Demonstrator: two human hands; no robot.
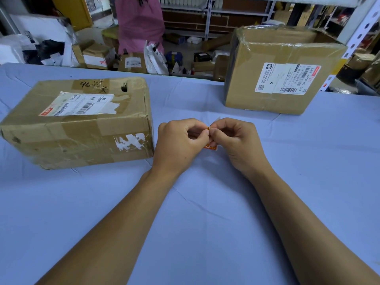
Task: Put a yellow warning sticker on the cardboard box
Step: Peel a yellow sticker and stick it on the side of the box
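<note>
A small yellow and orange-red sticker [210, 147] is pinched between both hands above the blue table [205, 212]. My left hand [178, 145] and my right hand [238, 142] meet fingertip to fingertip at its upper corner, and most of the sticker is hidden behind my fingers. A thin pale strip, which may be its backing, pokes up above my right fingers. A worn, taped cardboard box [82, 122] with a white shipping label lies just left of my left hand. A second, taller cardboard box [281, 73] stands at the far right of the table.
Beyond the table's far edge the floor is crowded with small parcels [131, 62] and white plastic bags [155, 58]. A person in a pink top [139, 25] stands there. Metal shelving [359, 31] rises at the right.
</note>
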